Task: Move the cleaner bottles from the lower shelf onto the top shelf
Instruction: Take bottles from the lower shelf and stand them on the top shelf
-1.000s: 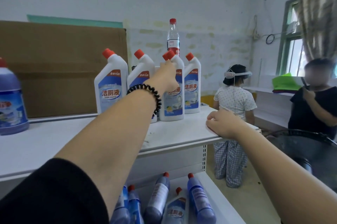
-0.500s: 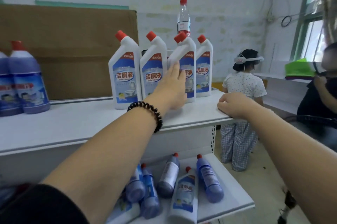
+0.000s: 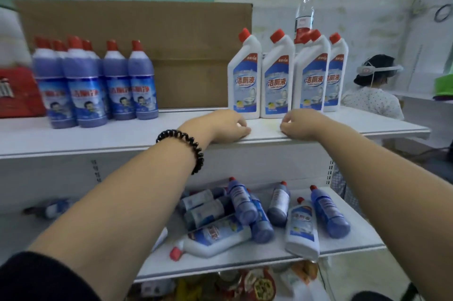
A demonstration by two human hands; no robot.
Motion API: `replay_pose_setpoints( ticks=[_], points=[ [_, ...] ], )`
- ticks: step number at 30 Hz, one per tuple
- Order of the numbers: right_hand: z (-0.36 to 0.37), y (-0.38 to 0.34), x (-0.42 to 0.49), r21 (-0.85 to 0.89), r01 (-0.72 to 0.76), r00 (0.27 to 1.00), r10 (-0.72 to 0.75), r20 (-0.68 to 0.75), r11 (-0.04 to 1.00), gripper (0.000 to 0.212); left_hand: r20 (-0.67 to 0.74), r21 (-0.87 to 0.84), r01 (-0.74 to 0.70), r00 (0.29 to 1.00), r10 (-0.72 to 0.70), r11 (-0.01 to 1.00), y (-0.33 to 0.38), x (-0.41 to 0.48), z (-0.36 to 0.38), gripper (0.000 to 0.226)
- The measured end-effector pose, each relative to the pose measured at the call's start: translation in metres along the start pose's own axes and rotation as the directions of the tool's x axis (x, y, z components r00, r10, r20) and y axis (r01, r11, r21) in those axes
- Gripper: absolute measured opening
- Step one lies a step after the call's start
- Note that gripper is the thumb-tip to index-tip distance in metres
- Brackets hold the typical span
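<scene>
Fingers point(image 3: 241, 126) of the left hand point(image 3: 226, 126) are loosely curled and hold nothing, resting on the front edge of the top shelf point(image 3: 122, 139). The right hand point(image 3: 300, 124) lies just beside it on the same edge, likewise loosely curled and empty. Both sit directly in front of the white cleaner bottles point(image 3: 277, 75) standing upright toward that shelf's right end, and the purple cleaner bottles point(image 3: 98, 82) stand toward its left end. The bottles yet to go lie in a heap point(image 3: 235, 212) on the lower shelf point(image 3: 365, 234) directly beneath the top shelf, mostly on their sides and crossing one another. The step in hand looks like reaching down for the next one. A sensible pick is the white bottle point(image 3: 302, 229) at the front, whose base seems to overhang the edge. Take it round the body rather than the cap, lift it free of its neighbours, and stand it upright on the top shelf between the two groups.
</scene>
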State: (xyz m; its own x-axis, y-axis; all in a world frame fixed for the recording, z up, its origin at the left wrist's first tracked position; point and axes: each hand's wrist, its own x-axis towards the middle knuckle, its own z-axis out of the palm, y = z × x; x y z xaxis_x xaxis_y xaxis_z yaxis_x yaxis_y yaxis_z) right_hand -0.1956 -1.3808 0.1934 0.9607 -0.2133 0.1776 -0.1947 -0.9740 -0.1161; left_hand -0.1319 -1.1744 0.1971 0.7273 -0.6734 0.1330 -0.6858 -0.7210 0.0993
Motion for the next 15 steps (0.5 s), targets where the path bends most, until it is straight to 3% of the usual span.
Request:
replay_pose_setpoints(
  ticks=[6, 10, 15],
  points=[
    [0.022, -0.092, -0.022, -0.007, 0.017, 0.993, -0.017, -0.116, 1.000, 0.032, -0.082, -0.008, 0.021, 0.996, -0.021, 1.000, -0.063, -0.077, -0.005, 0.023],
    [0.038, -0.149, -0.055, 0.001, -0.022, 0.969, 0.022, -0.244, 1.000, 0.035, -0.137, -0.006, 0.020, 0.990, -0.020, 1.000, -0.100, -0.138, -0.005, 0.040],
    [0.067, -0.213, -0.106, 0.114, 0.186, 0.912, -0.128, -0.389, 0.976, 0.041, -0.224, 0.060, -0.011, 0.974, 0.024, 0.998, -0.141, -0.211, 0.003, 0.049]
  ],
)
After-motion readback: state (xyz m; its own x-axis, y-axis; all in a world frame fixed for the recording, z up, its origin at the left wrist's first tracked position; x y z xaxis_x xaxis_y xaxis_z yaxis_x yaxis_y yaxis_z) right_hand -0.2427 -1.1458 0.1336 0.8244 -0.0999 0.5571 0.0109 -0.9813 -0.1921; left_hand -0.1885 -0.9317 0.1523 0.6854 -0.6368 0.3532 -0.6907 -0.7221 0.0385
